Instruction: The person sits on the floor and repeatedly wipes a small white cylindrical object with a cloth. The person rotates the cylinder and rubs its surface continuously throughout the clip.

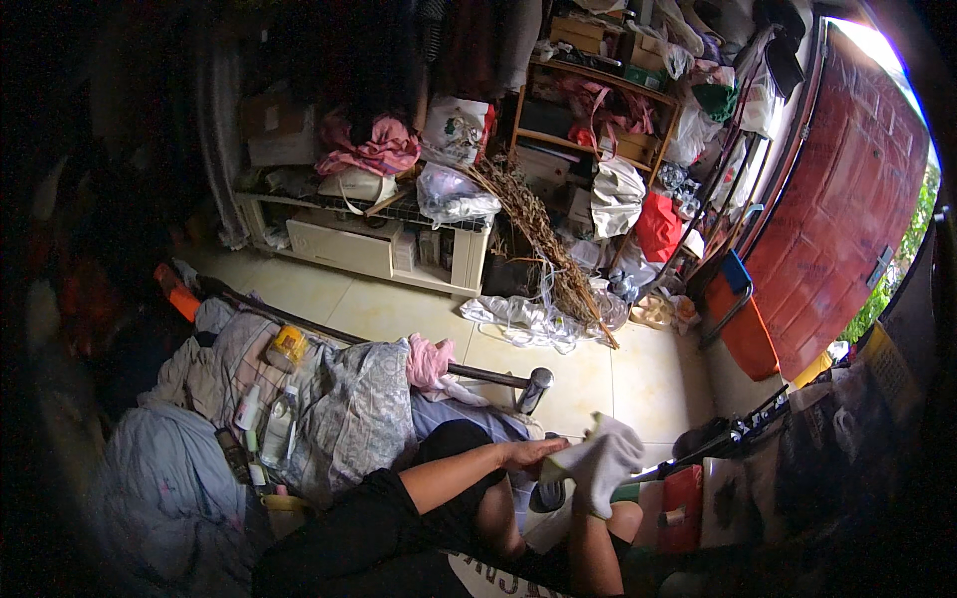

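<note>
A pale knit glove (609, 448) covers my right hand (611, 467), its yellow-green cuff circling the wrist. Just left of it, my bare left hand (529, 453) reaches across with the palm turned down. Its fingertips meet a yellow-green edge of pale knit fabric (555, 466) beside the gloved hand. Whether that fabric is a second glove or part of the first is unclear. The gloved fingers are bunched in cloth, so their grip is hidden. Both hands are above my knees, close to a dark shoe (548, 493) on the floor.
Left of me, a bed with rumpled covers (366, 396) holds a clear bottle (279, 426) and a yellow-labelled jar (287, 347). A metal bed rail (493, 376) juts out ahead. Dried plant stalks (542, 239) lean by a white cabinet (359, 243). A red door (837, 202) is at right.
</note>
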Available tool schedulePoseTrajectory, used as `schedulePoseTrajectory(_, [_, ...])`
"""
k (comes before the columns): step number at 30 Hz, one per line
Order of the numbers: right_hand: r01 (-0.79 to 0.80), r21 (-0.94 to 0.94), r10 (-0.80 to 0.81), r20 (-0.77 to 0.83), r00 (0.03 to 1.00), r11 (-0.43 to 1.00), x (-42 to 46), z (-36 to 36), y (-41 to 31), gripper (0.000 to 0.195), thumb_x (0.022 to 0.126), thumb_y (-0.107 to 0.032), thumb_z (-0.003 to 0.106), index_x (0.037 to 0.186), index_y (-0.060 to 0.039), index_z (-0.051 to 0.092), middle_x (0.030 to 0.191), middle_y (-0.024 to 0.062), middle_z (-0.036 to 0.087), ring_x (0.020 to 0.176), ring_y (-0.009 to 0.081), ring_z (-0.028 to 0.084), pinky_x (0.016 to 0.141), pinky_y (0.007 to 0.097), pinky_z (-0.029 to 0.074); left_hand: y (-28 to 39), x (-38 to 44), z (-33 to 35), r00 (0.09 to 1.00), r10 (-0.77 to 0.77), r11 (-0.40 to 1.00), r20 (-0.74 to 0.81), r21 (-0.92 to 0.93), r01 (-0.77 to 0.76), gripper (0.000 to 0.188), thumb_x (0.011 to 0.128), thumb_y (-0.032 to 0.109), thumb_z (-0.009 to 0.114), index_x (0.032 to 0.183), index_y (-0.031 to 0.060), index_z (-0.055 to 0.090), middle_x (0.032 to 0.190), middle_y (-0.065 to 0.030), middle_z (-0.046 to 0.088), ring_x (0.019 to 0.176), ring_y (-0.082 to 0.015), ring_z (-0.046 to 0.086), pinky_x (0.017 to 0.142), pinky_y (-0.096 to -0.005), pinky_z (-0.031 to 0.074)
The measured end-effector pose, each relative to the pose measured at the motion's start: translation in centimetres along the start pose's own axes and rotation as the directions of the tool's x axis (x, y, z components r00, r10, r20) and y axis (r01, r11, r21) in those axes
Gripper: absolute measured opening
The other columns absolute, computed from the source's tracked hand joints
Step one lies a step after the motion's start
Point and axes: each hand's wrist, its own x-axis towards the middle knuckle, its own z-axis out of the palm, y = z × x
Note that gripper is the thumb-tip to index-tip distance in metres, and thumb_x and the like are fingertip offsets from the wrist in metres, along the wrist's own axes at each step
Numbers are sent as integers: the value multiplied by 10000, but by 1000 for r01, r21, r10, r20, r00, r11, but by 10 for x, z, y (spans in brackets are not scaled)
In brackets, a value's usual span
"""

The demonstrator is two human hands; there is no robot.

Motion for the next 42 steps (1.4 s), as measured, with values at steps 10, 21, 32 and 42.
schedulePoseTrajectory(10, [101,-298,-56,153,987,949,-3,-6,-12,215,686,-127,535,886,-50,524,800,46,538,703,176,518,593,283,404,22,-5,20,966,192,915,-174,387,-112,301,918,301,310,1047,59,435,993,-12,456,980,-80,398,862,-234,317])
schedulePoseTrajectory(21, [322,-178,-333,-35,942,930,-18,63,-23,98,771,-62,438,841,-91,501,684,23,522,594,134,527,569,220,408,33,-14,22,986,-79,982,-148,-185,51,471,873,393,368,1224,80,401,1219,-24,427,1081,-109,417,907,-243,316])
schedulePoseTrajectory(32, [102,940,-79,-80,994,325,5,19,28,58,716,-85,535,757,-52,510,735,2,547,661,76,521,588,205,418,25,-9,33,998,-20,937,-55,346,38,504,809,427,472,1216,163,335,664,8,445,416,-68,336,366,-217,257])
schedulePoseTrajectory(42, [357,640,-381,-106,918,681,37,-70,47,233,640,-147,547,844,-64,623,658,83,586,641,233,563,619,334,439,34,-16,44,875,299,609,-381,782,132,688,644,323,703,1158,65,327,1077,-156,520,1012,-263,508,831,-347,407])
